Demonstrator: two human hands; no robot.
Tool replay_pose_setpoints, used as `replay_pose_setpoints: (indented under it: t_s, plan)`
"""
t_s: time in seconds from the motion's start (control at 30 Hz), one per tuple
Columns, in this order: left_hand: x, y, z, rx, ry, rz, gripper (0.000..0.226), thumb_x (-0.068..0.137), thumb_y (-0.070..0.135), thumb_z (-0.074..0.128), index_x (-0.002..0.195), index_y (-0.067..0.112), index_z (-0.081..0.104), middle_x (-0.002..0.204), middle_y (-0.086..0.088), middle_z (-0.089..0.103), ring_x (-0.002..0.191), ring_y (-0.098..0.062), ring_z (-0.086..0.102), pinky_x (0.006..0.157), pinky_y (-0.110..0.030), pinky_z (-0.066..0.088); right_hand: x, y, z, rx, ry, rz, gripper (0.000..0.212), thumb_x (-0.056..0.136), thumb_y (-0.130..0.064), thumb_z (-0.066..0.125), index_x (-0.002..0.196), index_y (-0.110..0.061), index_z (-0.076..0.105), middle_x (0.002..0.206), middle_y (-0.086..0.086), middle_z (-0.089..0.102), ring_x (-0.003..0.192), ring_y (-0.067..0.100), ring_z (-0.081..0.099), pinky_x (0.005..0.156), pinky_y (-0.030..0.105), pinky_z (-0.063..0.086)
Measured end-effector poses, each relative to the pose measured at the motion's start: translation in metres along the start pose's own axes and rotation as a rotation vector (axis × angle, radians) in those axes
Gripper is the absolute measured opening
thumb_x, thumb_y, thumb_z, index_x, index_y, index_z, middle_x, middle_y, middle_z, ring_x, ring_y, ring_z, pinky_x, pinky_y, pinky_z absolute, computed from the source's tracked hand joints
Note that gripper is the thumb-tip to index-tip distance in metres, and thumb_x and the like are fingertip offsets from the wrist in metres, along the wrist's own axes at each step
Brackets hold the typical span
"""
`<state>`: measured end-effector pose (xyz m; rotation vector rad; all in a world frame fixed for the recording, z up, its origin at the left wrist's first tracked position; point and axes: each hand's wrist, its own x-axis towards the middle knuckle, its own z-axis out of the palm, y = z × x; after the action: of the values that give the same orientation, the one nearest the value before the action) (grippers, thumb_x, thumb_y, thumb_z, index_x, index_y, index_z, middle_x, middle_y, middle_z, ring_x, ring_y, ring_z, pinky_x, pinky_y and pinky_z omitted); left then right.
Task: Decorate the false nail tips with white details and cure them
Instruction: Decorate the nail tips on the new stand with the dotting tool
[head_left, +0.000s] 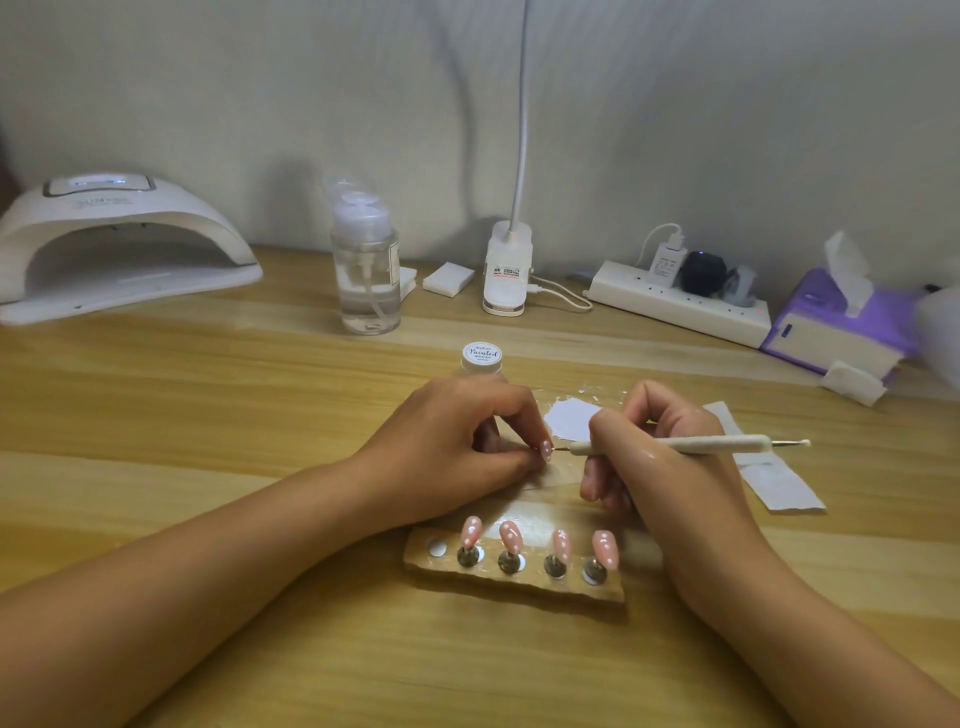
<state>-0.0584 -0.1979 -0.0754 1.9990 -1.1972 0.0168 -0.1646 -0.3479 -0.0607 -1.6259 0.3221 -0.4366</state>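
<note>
Our left hand pinches one pink tip just above the counter, behind the stand. Our right hand grips the pen, its point at that tip. Four dotted tips sit upright on the stand. The lamp sits far left.

home nail desk | curing lamp | power strip | tissue box

left hand: pinches nail tip | right hand: grips dotting tool pen-style
</note>
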Motion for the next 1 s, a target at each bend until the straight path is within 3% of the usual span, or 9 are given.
replay_pose_setpoints:
  t_s: [0.5, 1.0]
  plan:
    - [0.0004, -0.0007, 0.0003, 0.003, 0.000, 0.000, 0.014, 0.079, 0.014, 0.080, 0.082, 0.025, 0.072, 0.078, 0.015, 0.059, 0.060, -0.011, 0.059, 0.061, -0.020, 0.041, -0.0008, -0.0002, 0.0004, -0.026, -0.019, 0.002, 0.019, 0.079, -0.003, 0.057, 0.068, -0.008, 0.043, 0.049, 0.015, 0.061, 0.040, 0.013, 0.046, 0.038, 0.021, 0.038]
    - [0.0010, -0.0027, -0.0001, 0.007, 0.001, 0.022, 0.015, 0.079, 0.013, 0.080, 0.081, 0.026, 0.071, 0.078, 0.025, 0.059, 0.059, -0.010, 0.059, 0.059, -0.013, 0.038, 0.0003, 0.0013, 0.0000, -0.024, -0.013, -0.004, 0.020, 0.077, -0.006, 0.058, 0.066, -0.010, 0.042, 0.049, 0.015, 0.061, 0.040, 0.013, 0.046, 0.038, 0.019, 0.037]
